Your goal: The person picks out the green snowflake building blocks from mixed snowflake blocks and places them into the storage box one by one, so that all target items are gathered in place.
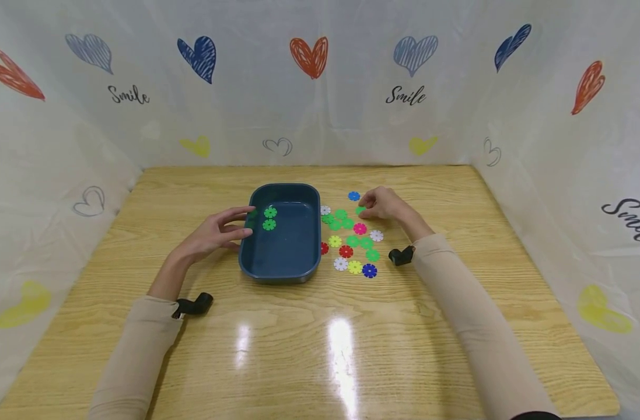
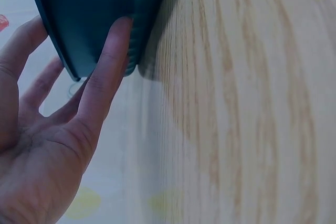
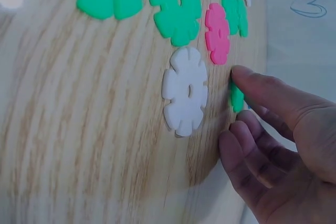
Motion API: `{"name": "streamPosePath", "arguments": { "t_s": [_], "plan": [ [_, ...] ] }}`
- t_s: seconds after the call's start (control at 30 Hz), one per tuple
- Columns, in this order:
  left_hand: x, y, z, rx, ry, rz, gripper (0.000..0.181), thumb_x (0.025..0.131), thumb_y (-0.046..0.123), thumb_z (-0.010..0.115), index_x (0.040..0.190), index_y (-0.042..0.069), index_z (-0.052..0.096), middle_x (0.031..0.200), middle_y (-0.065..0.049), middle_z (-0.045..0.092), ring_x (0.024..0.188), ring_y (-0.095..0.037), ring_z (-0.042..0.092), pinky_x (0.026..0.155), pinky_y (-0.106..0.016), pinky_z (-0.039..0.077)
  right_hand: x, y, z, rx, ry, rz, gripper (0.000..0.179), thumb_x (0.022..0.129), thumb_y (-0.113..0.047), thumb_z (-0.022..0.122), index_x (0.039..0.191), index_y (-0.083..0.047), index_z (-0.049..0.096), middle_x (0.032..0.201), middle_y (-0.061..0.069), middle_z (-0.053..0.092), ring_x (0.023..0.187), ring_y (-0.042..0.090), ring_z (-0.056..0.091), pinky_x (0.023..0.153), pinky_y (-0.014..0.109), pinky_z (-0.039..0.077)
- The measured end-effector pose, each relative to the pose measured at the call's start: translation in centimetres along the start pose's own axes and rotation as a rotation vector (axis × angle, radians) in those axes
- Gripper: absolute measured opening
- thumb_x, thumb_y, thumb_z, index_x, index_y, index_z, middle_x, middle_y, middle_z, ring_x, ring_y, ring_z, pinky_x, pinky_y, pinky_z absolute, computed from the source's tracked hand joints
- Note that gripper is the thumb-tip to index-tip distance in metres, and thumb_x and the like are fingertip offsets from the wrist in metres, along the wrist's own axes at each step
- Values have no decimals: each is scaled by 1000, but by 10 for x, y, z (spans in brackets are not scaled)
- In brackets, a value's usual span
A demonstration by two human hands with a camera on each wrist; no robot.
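At the left side of a dark blue tray [image 1: 280,262], my left hand [image 1: 214,233] rests with fairly straight fingers, fingertips right at the rim. In the left wrist view one long finger [image 2: 107,59] lies along the tray's outer wall [image 2: 79,14]. Inside the tray are two green flower-shaped discs [image 1: 269,224]. My right hand [image 1: 385,204] is over the table right of the tray. Its thumb and fingertips pinch a green notched disc [image 3: 237,97] at its edges, low by the tabletop. A white disc [image 3: 186,92] and a pink disc [image 3: 217,34] lie close by.
Several loose discs lie between tray and right hand: green [image 1: 367,242], yellow [image 1: 355,267], red [image 1: 346,251], dark blue [image 1: 369,270], and light blue [image 1: 353,196] at the back. The wooden table [image 1: 277,350] is bordered by a white curtain [image 1: 351,116] with printed hearts.
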State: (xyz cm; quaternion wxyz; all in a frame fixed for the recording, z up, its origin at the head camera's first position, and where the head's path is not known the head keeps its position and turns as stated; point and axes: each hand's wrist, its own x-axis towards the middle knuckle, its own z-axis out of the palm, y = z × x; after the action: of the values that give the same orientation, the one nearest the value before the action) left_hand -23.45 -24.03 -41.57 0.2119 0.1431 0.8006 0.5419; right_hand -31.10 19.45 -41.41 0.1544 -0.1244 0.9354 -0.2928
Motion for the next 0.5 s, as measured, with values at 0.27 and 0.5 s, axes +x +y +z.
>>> {"name": "streamPosePath", "arguments": {
  "t_s": [0.27,0.5],
  "plan": [
    [-1,2,0,-5,-6,2,69,95,31,66,154,20,32,160,-7,30,136,-38,46,84,-39,60,0,0,0,-4,-7,-10,30,86,-18,77,110,-2,68,108,14,65,100,24,58,89,35,50],
    [0,1,0,-5,-4,0,68,95,32,66,154,21,33,160,-7,31,135,-38,47,84,-39,60,2,-1,1,-14,12,-35,28,84,-14,78,106,-2,66,102,13,65,94,24,59,84,32,52]
  ]
}}
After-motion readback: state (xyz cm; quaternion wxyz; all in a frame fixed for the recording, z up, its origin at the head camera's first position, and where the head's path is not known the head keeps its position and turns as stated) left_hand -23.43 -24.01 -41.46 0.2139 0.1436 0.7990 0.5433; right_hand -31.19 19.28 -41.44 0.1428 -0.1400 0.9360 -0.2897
